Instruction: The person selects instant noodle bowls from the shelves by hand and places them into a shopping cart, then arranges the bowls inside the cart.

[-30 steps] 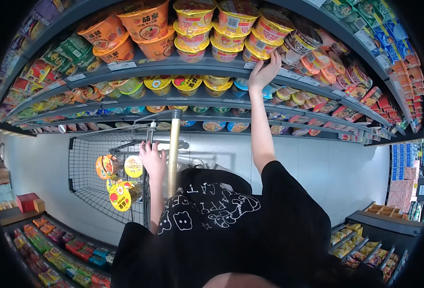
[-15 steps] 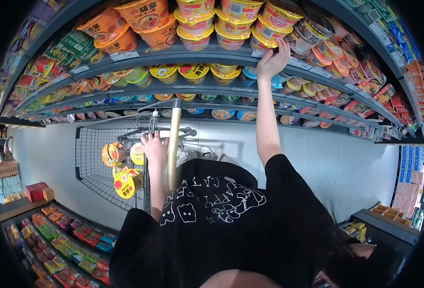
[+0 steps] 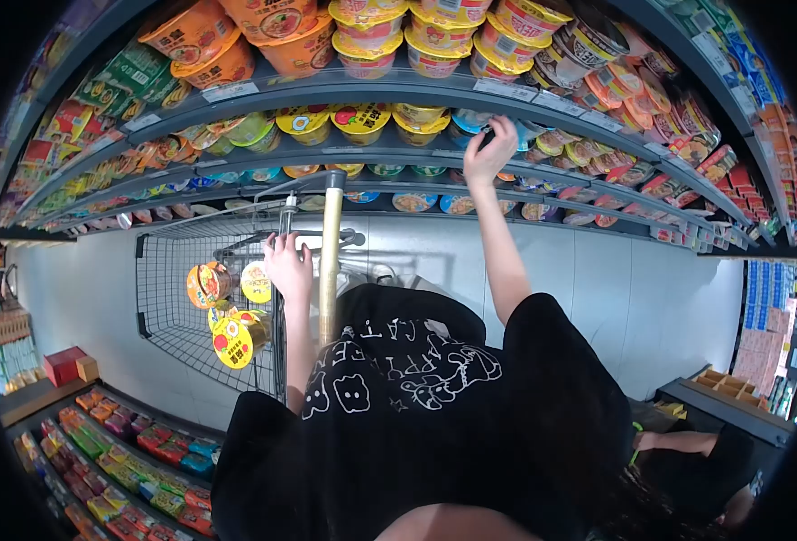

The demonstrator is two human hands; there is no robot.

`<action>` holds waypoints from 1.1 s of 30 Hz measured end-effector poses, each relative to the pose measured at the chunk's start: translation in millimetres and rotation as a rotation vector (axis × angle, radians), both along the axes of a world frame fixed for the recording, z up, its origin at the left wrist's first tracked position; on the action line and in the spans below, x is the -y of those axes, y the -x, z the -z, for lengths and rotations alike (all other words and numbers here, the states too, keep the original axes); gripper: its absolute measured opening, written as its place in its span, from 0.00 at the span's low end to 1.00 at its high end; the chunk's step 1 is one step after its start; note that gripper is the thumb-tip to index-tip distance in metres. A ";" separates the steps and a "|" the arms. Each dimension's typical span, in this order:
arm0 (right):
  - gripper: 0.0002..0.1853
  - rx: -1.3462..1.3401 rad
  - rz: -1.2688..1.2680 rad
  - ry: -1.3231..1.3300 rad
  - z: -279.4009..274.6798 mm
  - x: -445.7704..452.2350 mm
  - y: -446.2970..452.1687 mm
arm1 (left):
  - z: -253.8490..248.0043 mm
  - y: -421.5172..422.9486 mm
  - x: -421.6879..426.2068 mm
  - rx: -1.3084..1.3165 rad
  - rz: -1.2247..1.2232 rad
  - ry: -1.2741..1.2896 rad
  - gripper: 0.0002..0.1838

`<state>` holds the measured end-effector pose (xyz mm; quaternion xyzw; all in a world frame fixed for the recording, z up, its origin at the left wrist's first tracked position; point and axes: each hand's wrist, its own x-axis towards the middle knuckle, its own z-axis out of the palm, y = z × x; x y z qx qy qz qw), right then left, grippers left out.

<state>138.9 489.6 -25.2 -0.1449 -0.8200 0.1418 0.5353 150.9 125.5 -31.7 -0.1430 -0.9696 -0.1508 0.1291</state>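
My left hand (image 3: 288,264) rests at the inner rim of the shopping cart (image 3: 168,279), left of its pale gold handle bar (image 3: 329,257), with its fingers apart. Inside the cart lie an orange noodle cup (image 3: 207,284), a cup with a pale yellow lid (image 3: 257,282) and a yellow-lidded noodle bucket (image 3: 234,343). My right hand (image 3: 491,155) is raised before the second shelf, near blue-lidded cups (image 3: 469,123). Its fingers are bent but parted from the thumb, and no item shows in it. Stacked pink-and-yellow cups (image 3: 367,41) stand on the shelf above.
Orange noodle buckets (image 3: 294,45) fill the upper shelf's left part. A price-tagged shelf edge (image 3: 371,86) curves across the view. Packet racks (image 3: 132,446) stand at the lower left. At the lower right another person's arm (image 3: 682,442) is beside a green thing.
My right hand has moved down from the upper shelf's edge to the front of the second shelf. My left hand stays at the cart. The other person's arm has come into view.
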 end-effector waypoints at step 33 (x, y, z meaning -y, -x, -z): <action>0.22 0.028 -0.124 0.563 -9.9 76.0 -86.3 | -81.5 13.1 -71.4 0.514 0.353 -0.972 0.16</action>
